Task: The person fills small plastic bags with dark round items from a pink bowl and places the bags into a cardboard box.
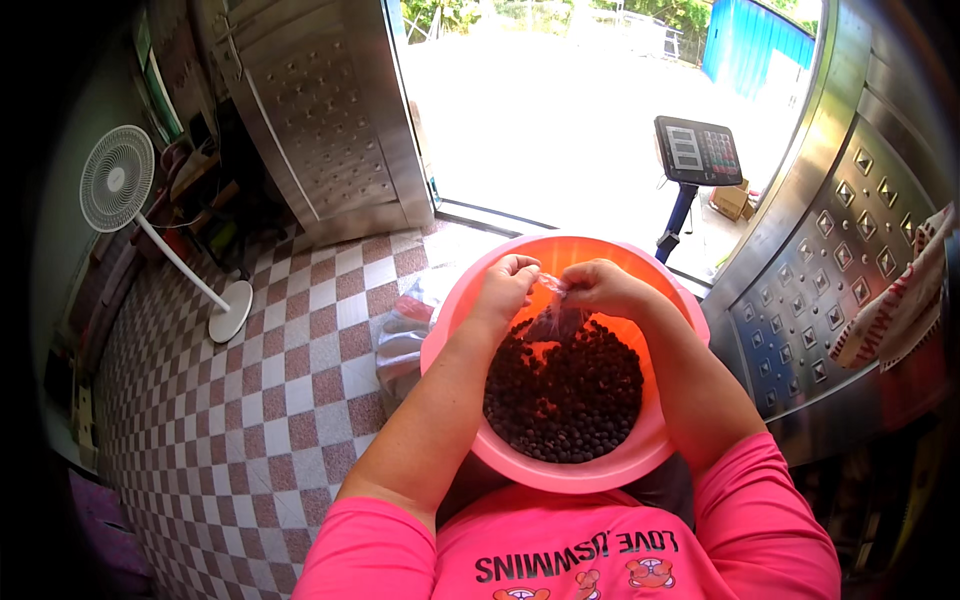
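A pink plastic basin (457, 315) rests on my lap, with many small, dark, round dried fruits or seeds (577, 405) spread over its bottom. Above its far part, a small clear plastic bag (556, 324) hangs with dark contents in its lower end. My left hand (508, 291) pinches one side of the bag's gathered top between thumb and fingers. On the other side, my right hand (606, 289) grips the neck of the same bag, its fingertips partly hidden. The bag's bottom hangs at or just over the dark pieces; contact is unclear.
A platform scale's display (697, 150) on a blue post stands beyond the basin at the doorway. Silvery plastic bags (405, 337) lie left of the basin. A white standing fan (116, 180) is farther left, and an embossed metal door (817, 292) stands at right.
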Tool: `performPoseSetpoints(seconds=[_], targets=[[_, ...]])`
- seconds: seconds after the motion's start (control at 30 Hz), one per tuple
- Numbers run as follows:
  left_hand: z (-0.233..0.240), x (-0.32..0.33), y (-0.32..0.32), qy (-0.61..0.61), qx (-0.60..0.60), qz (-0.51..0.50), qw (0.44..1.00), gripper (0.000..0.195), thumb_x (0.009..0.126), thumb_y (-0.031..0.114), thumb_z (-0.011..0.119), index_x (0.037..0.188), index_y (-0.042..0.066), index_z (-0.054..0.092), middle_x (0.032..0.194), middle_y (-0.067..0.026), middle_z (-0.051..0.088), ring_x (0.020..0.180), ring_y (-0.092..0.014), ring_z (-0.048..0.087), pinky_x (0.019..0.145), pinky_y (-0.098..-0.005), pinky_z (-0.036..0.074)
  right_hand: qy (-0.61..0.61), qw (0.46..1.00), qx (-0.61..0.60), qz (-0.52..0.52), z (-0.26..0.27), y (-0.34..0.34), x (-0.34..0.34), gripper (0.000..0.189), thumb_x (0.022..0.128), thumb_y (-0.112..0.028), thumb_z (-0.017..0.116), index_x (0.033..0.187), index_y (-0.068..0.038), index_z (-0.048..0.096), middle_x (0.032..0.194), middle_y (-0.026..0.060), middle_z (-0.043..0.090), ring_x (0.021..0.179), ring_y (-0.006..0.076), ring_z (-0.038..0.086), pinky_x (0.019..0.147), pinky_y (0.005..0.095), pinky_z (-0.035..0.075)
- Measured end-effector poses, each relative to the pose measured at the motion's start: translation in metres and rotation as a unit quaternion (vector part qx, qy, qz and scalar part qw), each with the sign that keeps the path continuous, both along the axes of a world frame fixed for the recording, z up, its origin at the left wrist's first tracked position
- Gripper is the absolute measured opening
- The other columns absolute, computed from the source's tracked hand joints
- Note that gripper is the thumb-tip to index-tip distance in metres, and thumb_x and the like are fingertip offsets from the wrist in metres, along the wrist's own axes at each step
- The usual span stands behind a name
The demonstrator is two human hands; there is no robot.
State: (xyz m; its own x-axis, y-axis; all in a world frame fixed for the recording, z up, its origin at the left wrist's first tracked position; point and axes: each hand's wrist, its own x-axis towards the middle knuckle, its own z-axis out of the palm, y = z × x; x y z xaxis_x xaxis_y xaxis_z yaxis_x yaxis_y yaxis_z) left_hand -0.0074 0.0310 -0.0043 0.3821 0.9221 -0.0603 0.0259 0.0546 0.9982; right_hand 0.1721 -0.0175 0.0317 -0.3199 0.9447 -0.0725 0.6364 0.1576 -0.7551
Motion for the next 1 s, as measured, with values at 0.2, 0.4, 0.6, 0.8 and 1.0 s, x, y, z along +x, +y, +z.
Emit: performPoseSetpoints(seconds=[0.2, 0.4, 0.6, 0.8, 1.0], targets=[[0.022, 0.002, -0.016, -0.106, -0.090, -0.222, 0.965, 0.028, 0.077, 0.014, 0.062, 0.103, 0.007, 0.053, 0.082, -0.0001, 0.056, 0.071, -0.008, 0.052, 0.058, -0.0229, 0.043, 0.155, 0.987, -0.030, -0.036, 0.001, -0.001, 0.004, 0.013, 0.076, -0.013, 0.064, 0.083, -0.001, 0.062, 0.071, 0.0068, 0.062, 0.066, 0.0132, 0.058, 0.062, 0.0270, 0.047], [0.030, 0.012, -0.023, 0.102, -0.030, -0.290, 0.951, 0.028, 0.073, 0.014, 0.068, 0.098, 0.009, 0.055, 0.074, 0.0000, 0.057, 0.067, -0.009, 0.056, 0.054, -0.0215, 0.044, 0.093, 0.989, 0.106, 0.035, 0.005, -0.006, -0.004, 0.009, 0.080, -0.007, 0.062, 0.086, -0.001, 0.060, 0.074, 0.0005, 0.059, 0.071, 0.0067, 0.054, 0.064, 0.0241, 0.047], [0.022, 0.012, -0.022, -0.016, -0.151, -0.281, 0.948, 0.019, 0.077, 0.015, 0.066, 0.091, 0.009, 0.054, 0.070, -0.0030, 0.057, 0.053, -0.010, 0.055, 0.041, -0.0207, 0.042, 0.121, 0.987, 0.108, -0.001, 0.013, -0.013, -0.012, 0.008, 0.079, -0.006, 0.061, 0.086, -0.002, 0.059, 0.074, 0.0023, 0.058, 0.071, 0.0080, 0.055, 0.064, 0.0251, 0.046], [0.030, 0.017, -0.033, -0.048, -0.136, -0.239, 0.960, 0.011, 0.080, 0.014, 0.061, 0.083, 0.007, 0.053, 0.063, -0.0023, 0.054, 0.045, -0.009, 0.050, 0.036, -0.0208, 0.036, 0.045, 0.963, 0.264, -0.038, 0.004, -0.010, -0.017, 0.008, 0.077, -0.006, 0.061, 0.083, -0.002, 0.059, 0.072, 0.0048, 0.058, 0.069, 0.0098, 0.055, 0.062, 0.0260, 0.045], [0.010, 0.014, -0.018, -0.074, -0.141, -0.240, 0.958, 0.019, 0.083, 0.025, 0.063, 0.083, 0.007, 0.057, 0.069, -0.0018, 0.055, 0.050, -0.008, 0.050, 0.043, -0.0192, 0.043, 0.101, 0.977, 0.123, -0.138, 0.003, -0.006, -0.018, 0.010, 0.078, -0.011, 0.059, 0.083, -0.003, 0.060, 0.072, 0.0089, 0.059, 0.070, 0.0158, 0.058, 0.065, 0.0292, 0.047]])
